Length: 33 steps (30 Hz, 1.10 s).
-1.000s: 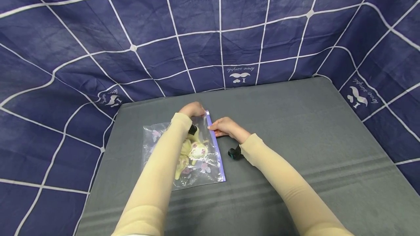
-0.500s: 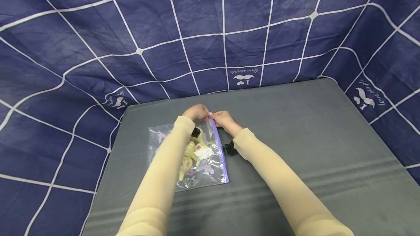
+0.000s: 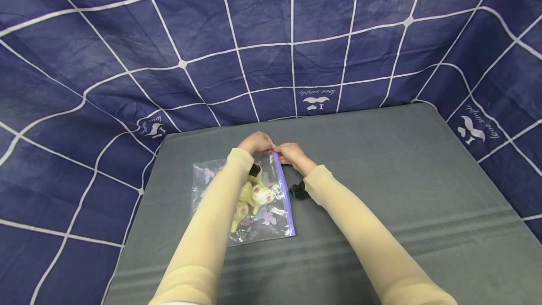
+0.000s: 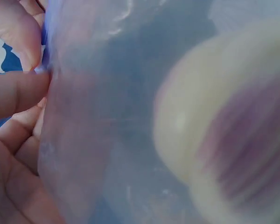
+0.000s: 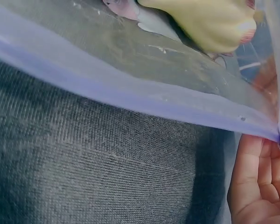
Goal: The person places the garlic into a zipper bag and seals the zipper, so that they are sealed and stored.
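A clear zip bag [image 3: 262, 227] with a purple zip strip [image 3: 286, 201] lies on the grey surface. Inside are several pale yellow, bulb-shaped things [image 3: 262, 195] with pink patches. At the bag's far corner, my left hand [image 3: 257, 143] pinches the end of the strip. My right hand [image 3: 293, 155] pinches the same end from the right, its fingertips against those of the left. From the right wrist, the purple strip [image 5: 144, 105] runs into the fingers [image 5: 249, 163] at the corner. The left wrist view shows a yellow bulb [image 4: 182, 126] through the film, close and blurred.
The bag has printed pink flowers [image 3: 267, 218]. A grey cloth [image 3: 381, 164] covers the work surface. Blue fabric with white grid lines [image 3: 262, 69] hangs at the back and both sides. Black wrist cameras [image 3: 298, 190] sit under the cream sleeves [image 3: 364, 229].
My right hand has moved up along the purple strip to the far corner and now meets the left hand there. The left hand has stayed at that corner.
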### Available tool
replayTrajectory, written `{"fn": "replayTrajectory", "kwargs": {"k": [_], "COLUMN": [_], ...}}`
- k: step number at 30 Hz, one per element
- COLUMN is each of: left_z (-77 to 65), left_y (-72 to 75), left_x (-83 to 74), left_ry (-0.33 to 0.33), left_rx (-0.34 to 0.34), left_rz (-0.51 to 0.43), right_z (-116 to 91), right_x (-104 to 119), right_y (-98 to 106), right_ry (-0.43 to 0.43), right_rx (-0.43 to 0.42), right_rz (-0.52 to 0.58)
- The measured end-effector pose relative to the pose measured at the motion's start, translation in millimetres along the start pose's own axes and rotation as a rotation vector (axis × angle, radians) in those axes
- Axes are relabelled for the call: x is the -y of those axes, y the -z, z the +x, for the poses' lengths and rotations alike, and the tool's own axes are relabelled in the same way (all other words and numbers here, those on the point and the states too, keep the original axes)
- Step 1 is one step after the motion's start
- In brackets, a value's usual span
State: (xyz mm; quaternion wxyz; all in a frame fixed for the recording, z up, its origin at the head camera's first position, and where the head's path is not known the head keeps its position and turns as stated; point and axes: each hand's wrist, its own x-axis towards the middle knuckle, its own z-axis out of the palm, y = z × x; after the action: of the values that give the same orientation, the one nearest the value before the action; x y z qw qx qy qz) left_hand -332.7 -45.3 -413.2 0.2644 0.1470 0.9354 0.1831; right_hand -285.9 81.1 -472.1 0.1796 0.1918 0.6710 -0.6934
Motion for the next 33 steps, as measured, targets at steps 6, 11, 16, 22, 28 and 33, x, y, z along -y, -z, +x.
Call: {"fn": "replayTrajectory", "kwargs": {"k": [6, 11, 16, 22, 28, 33], "left_z": [3.1, 9.4, 47.5, 114.7, 129.4, 125.5], "left_y": [0.3, 0.4, -13.1, -35.0, -36.8, -41.7], "left_x": [2.8, 0.7, 20.6, 71.9, 89.5, 77.4], "left_ry": [0.016, 0.071, 0.039, 0.003, 0.049, 0.027], "left_rx": [0.005, 0.040, 0.020, -0.080, -0.123, -0.180], "left_rz": [-0.038, -0.031, 0.036, 0.080, 0.106, 0.156], "right_z": [-3, -6, -6, -11, -19, -22], "right_x": [1, 1, 2, -3, -8, -12], "right_y": [-1, -1, 1, -2, -6, -2], "right_ry": [-0.003, 0.015, 0.023, 0.002, 0.008, 0.017], "right_rx": [0.015, 0.024, 0.036, 0.038, 0.054, 0.022], "right_rz": [0.005, -0.023, -0.011, -0.037, -0.080, -0.048]}}
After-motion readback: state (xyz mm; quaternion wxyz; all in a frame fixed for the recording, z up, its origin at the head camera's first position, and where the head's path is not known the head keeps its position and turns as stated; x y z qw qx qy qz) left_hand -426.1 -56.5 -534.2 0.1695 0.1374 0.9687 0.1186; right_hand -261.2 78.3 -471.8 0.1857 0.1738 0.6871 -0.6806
